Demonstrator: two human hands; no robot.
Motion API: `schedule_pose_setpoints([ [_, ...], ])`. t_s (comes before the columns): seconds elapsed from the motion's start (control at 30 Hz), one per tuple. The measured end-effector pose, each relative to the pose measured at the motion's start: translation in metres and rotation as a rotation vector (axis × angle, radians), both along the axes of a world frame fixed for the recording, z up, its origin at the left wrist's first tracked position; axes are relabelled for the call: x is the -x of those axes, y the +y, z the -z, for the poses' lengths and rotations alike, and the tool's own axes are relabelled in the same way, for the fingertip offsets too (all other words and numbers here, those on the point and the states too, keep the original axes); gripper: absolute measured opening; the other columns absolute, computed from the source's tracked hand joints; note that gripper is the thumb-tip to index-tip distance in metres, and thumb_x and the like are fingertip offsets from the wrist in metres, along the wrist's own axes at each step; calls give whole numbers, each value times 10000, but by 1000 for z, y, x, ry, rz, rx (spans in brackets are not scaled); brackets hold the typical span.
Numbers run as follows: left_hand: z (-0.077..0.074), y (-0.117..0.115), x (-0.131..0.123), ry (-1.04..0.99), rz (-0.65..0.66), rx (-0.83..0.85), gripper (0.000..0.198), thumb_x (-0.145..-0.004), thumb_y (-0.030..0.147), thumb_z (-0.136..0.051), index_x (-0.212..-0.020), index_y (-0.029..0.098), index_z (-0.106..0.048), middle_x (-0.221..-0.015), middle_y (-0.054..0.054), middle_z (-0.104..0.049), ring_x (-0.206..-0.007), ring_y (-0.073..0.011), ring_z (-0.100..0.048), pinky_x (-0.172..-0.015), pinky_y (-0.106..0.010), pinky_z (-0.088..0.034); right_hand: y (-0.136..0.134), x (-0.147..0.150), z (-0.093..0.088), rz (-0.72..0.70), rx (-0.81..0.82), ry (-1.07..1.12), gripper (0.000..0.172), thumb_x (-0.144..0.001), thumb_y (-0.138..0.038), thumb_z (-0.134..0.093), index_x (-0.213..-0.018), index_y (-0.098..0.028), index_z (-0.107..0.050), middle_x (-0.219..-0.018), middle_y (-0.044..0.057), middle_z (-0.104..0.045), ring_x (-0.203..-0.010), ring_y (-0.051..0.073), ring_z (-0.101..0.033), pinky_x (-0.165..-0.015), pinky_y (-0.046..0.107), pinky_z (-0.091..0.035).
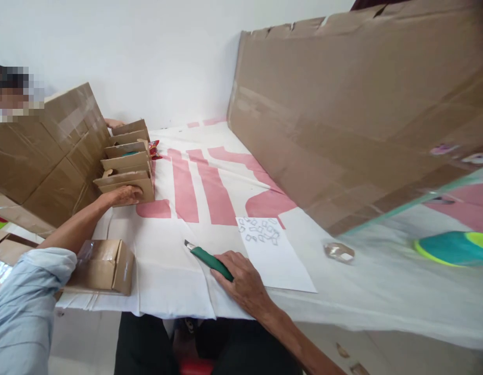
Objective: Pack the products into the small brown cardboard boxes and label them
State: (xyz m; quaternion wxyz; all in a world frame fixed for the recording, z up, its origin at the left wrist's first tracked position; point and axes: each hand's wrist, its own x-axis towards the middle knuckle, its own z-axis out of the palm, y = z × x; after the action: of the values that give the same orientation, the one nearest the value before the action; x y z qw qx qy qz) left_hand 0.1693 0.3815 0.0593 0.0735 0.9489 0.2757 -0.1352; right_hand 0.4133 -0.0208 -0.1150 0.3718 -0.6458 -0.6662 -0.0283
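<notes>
My left hand [126,195] reaches to the front of an open cardboard box split by several upright dividers [127,162]. Its fingers are bent against the front panel, seemingly hooked at a hole there. A green utility knife [212,262] lies low over the white cloth, blade tip pointing up and left. My right hand [241,278] is closed around the rear of its handle. Beside that hand is a white sheet of paper [282,263] with small drawn box shapes. A red shiny packet [154,149] shows behind the divided box.
A closed small carton [102,265] sits at the table's left front. Large cardboard panels stand left [49,151] and right [343,104]. A tape-like roll [338,252] and a teal-yellow object [456,248] lie right. Another person's hand [114,123] shows behind the divided box.
</notes>
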Motion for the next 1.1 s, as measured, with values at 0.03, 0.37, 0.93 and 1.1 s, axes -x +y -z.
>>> schedule_pose_setpoints([
  [0.03,0,-3,0,14,-28,-2,402,-963,261,-658,-1358,206,-709,-1194,-59,-807,-1132,-251,-747,-983,-312,-571,0,0,1,0,-1,-1,173,-1014,-265,-635,-1171,-213,-684,-970,85,-701,-896,280,-660,-804,404,-526],
  [0.37,-6,-39,33,78,-111,-6,855,-843,280,-729,-1644,181,-445,-1658,-188,-553,-1473,-369,-583,-1184,-435,-481,4,0,9,12,-16,-35,130,-1006,-284,-626,-1081,-210,-702,-925,82,-686,-876,274,-645,-790,397,-516],
  [0.93,22,-18,27,82,-92,145,741,-852,237,-744,-1557,156,-530,-1618,-190,-587,-1437,-320,-592,-1223,-425,-444,59,-17,-44,-119,75,248,296,-1077,-431,-549,-1202,-229,-726,-1044,99,-750,-964,267,-742,-851,409,-621],
  [1.1,35,-10,27,50,-82,186,626,-862,242,-739,-1462,143,-592,-1475,-183,-685,-1300,-320,-664,-1143,-442,-510,182,-26,-116,-295,26,163,440,-1112,-469,-471,-1400,-200,-669,-1396,154,-706,-1305,297,-673,-1112,461,-552],
])
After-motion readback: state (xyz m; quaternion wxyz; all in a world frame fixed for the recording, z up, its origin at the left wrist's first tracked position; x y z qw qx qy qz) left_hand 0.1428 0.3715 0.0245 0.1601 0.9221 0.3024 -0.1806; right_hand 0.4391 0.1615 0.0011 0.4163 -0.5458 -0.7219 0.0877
